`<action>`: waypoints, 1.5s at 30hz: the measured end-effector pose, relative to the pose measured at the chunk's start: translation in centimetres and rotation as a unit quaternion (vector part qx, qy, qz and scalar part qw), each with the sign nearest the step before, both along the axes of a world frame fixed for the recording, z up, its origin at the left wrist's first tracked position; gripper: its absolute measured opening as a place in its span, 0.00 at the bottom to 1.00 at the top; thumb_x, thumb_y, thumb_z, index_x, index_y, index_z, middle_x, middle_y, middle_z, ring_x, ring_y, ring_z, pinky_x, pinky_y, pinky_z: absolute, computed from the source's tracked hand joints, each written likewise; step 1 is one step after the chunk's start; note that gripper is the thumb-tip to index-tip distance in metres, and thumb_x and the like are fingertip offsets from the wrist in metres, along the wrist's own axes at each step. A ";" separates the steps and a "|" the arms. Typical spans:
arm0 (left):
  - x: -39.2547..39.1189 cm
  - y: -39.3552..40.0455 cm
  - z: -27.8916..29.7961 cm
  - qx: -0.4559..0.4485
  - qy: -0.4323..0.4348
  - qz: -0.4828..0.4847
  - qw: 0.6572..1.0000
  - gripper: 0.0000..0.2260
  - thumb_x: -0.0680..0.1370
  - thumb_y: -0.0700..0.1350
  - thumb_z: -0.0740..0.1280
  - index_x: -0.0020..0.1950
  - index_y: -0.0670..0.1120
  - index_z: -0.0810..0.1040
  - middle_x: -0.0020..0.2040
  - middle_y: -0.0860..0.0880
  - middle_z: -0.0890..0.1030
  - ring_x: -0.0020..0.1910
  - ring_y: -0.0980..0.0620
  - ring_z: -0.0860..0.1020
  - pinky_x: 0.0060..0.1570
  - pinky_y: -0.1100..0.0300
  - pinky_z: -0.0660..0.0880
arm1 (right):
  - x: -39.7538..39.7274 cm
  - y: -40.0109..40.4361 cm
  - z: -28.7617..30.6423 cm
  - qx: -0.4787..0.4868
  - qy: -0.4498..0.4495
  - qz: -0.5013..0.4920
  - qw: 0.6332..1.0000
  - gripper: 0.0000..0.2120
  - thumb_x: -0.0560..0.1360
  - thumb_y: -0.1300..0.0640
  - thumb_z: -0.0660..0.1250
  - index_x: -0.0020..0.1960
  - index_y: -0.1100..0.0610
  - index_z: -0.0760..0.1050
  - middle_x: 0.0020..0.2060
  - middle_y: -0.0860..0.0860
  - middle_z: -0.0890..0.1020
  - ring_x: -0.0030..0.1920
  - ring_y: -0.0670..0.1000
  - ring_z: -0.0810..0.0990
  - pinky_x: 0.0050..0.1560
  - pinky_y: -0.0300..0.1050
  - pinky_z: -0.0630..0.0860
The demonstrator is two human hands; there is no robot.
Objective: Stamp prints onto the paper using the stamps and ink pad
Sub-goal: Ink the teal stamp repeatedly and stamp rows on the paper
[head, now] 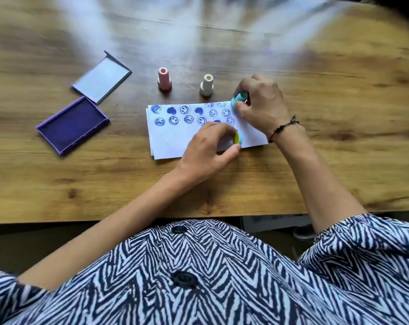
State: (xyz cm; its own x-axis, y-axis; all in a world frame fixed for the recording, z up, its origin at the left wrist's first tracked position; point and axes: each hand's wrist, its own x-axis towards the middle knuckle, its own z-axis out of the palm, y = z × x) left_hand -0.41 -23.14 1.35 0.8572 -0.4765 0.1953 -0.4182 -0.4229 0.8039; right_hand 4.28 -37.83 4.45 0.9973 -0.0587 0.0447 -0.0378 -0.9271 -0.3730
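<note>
Left hand point(208, 146) pinches yellow-faced stamp point(237, 138) at fingertips

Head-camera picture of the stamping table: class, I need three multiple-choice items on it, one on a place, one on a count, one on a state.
1. Where does the open purple ink pad lie relative to the white stamped paper?
A. to its left
B. on top of it
C. to its right

2. How many stamps stand unheld on the wooden table?
A. none
B. two
C. four

3. What is the right hand doing?
A. lying flat
B. gripping a turquoise stamp
C. closing the ink pad

Answers: 1 A, the pad lies left of the sheet. 2 B, the pink stamp and white stamp stand alone. 3 B, its fingers curl round the stamp.
</note>
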 end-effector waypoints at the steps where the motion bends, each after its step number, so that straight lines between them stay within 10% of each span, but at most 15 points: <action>1: 0.0 0.0 0.0 -0.001 0.000 -0.002 1.000 0.10 0.72 0.39 0.69 0.51 0.37 0.77 0.46 0.41 0.80 0.50 0.45 0.76 0.49 0.65 0.66 | 0.0 0.0 0.0 -0.008 0.004 0.002 1.000 0.09 0.69 0.62 0.64 0.48 0.60 0.78 0.49 0.60 0.78 0.49 0.60 0.77 0.45 0.45 0.70; 35: 0.3 0.3 -0.1 -0.009 0.022 -0.014 1.000 0.10 0.72 0.42 0.67 0.51 0.38 0.77 0.47 0.41 0.81 0.51 0.45 0.75 0.49 0.65 0.66 | 1.9 0.9 0.4 -0.105 0.052 0.083 0.990 0.08 0.65 0.68 0.59 0.39 0.60 0.74 0.44 0.58 0.78 0.45 0.60 0.76 0.36 0.45 0.67; 39: 0.2 0.3 -0.2 -0.004 0.018 -0.016 1.000 0.09 0.72 0.40 0.68 0.50 0.37 0.77 0.47 0.41 0.81 0.51 0.45 0.75 0.49 0.65 0.66 | 0.8 -0.3 1.4 -0.030 0.029 0.044 0.998 0.08 0.68 0.66 0.63 0.44 0.60 0.78 0.46 0.57 0.80 0.47 0.58 0.77 0.45 0.44 0.73; 45: 0.3 0.4 0.1 -0.010 0.027 -0.005 1.000 0.09 0.72 0.40 0.68 0.51 0.38 0.77 0.49 0.41 0.81 0.51 0.46 0.76 0.51 0.63 0.67 | -2.2 -2.9 6.0 0.328 -0.118 -0.128 0.928 0.08 0.64 0.60 0.69 0.36 0.48 0.74 0.31 0.48 0.78 0.27 0.42 0.74 0.29 0.36 0.72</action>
